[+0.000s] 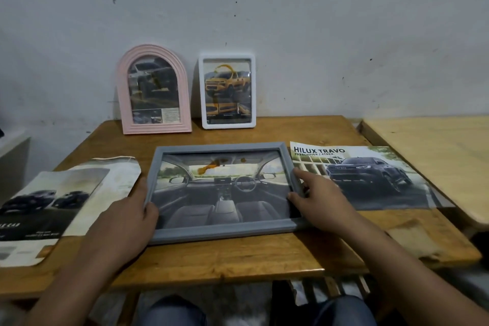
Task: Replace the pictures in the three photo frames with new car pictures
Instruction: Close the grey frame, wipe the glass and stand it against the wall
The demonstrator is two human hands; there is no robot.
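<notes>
Lying flat near the front of a wooden table [238, 254], a grey rectangular frame [222, 233] with a moulded border holds a glossy picture of a car's cabin, steering wheel and seats. The left hand [124, 222] grips its left edge, thumb curled over the border onto the glass. The right hand [320, 201] holds the right edge, thumb on the border and forefinger stretched along it.

Behind, two more frames stand upright against the wall [291, 21]: a pink arched frame [153, 90] with ridged moulding, holding a dark car picture, and just to its right a white frame [227, 91] with rounded corners, holding a yellow pickup picture.

A worn, stained car brochure [53, 206] lies at the table's left, partly over the edge. A poster [370, 177] reading HILUX TRAVO, showing a dark pickup, lies flat at the right, touching the grey frame.

The tabletop is orange-brown, smooth, chipped pale at its right front corner. A paler wooden table [434, 156] sits beside it. The wall is off-white, scuffed and spotted.
</notes>
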